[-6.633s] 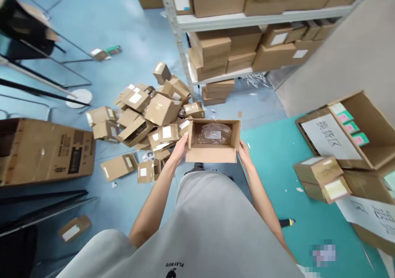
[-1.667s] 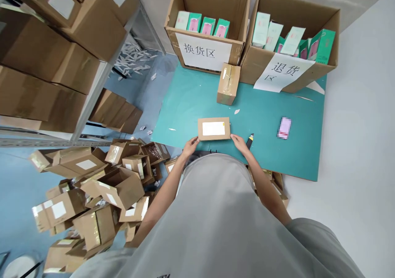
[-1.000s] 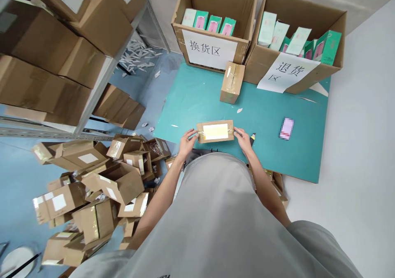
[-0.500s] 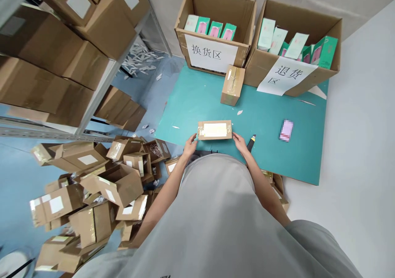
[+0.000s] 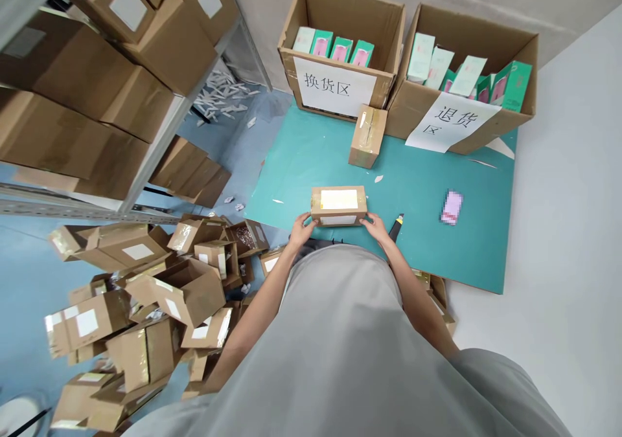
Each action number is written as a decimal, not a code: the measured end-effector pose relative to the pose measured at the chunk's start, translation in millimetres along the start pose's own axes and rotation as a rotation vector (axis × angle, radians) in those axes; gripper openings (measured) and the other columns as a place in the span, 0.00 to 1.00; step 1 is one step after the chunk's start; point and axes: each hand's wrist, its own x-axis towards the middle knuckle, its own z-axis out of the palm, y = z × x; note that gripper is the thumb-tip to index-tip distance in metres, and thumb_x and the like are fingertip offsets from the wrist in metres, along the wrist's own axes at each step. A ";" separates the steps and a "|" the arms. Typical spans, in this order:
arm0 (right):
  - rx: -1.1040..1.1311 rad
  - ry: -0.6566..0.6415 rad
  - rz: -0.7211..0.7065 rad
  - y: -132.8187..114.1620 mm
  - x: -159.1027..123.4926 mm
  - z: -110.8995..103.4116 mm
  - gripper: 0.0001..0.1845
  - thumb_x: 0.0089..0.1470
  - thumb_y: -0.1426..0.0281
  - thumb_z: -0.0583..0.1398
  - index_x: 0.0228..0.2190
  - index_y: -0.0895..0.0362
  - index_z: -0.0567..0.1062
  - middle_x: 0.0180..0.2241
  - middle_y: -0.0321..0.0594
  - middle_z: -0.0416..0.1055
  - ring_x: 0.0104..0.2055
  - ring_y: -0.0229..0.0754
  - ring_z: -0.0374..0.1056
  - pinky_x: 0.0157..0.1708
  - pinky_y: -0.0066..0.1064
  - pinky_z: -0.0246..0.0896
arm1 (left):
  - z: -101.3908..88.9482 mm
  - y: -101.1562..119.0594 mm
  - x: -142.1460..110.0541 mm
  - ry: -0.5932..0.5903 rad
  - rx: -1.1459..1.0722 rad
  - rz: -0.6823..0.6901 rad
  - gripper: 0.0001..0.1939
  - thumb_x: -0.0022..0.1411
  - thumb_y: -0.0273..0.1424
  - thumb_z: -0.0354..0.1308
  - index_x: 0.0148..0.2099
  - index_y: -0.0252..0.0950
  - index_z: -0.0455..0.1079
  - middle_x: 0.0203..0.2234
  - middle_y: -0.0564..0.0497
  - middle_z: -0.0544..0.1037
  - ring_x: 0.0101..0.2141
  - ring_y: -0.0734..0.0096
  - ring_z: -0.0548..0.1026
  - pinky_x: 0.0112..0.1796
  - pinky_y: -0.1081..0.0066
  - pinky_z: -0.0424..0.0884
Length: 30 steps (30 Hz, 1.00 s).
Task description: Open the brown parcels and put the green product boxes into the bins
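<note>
A small cardboard box (image 5: 339, 211) with white labels on its top and near side is in front of me at the green table's near edge. My left hand (image 5: 302, 230) grips its lower left corner, fingers bent against the end. At the opposite end, my right hand (image 5: 376, 227) has its thumb and fingers on the lower right corner. Just right of that hand lies a black and yellow utility knife (image 5: 397, 227). Farther back, a taped cardboard box (image 5: 368, 138) stands on the table.
Two large open cartons, one (image 5: 335, 81) at back left and another (image 5: 396, 110) at back right, hold green and white boxes. A blurred pink item (image 5: 451, 207) lies on the green table (image 5: 466, 249). Opened boxes (image 5: 204, 288) cover the floor at left, below stacked shelves.
The small box has tipped in my hands, so its near side with a second label now shows. Both hands have closed in on its lower corners.
</note>
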 end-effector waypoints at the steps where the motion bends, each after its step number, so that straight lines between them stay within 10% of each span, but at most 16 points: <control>1: 0.004 0.003 -0.006 -1.2 -1.3 -1.7 0.25 0.62 0.56 0.68 0.55 0.53 0.88 0.60 0.48 0.84 0.69 0.61 0.73 0.72 0.57 0.66 | -2.7 0.3 -0.4 0.019 0.007 -0.005 0.22 0.63 0.35 0.68 0.58 0.34 0.84 0.66 0.35 0.80 0.70 0.41 0.73 0.71 0.48 0.69; 11: -0.021 -0.023 0.044 2.5 -1.7 0.2 0.31 0.69 0.43 0.63 0.51 0.55 0.90 0.57 0.53 0.86 0.66 0.61 0.77 0.73 0.55 0.66 | -6.5 -10.1 9.4 0.045 0.111 -0.161 0.22 0.72 0.47 0.61 0.44 0.34 0.87 0.50 0.39 0.90 0.62 0.38 0.81 0.65 0.52 0.74; 21: 0.004 -0.082 0.080 15.4 -24.7 -6.9 0.16 0.61 0.61 0.70 0.47 0.54 0.91 0.54 0.51 0.87 0.61 0.60 0.82 0.69 0.55 0.72 | 0.1 -43.7 -24.2 0.006 0.118 -0.173 0.12 0.60 0.30 0.68 0.46 0.37 0.87 0.54 0.40 0.89 0.58 0.48 0.84 0.66 0.52 0.75; 30: 0.039 -0.011 -0.033 -22.7 -7.5 -20.7 0.20 0.60 0.54 0.73 0.46 0.55 0.92 0.52 0.51 0.87 0.56 0.57 0.82 0.62 0.47 0.76 | -10.8 -15.1 -10.4 0.116 0.066 0.042 0.13 0.65 0.36 0.71 0.48 0.36 0.88 0.68 0.35 0.78 0.66 0.43 0.79 0.68 0.48 0.74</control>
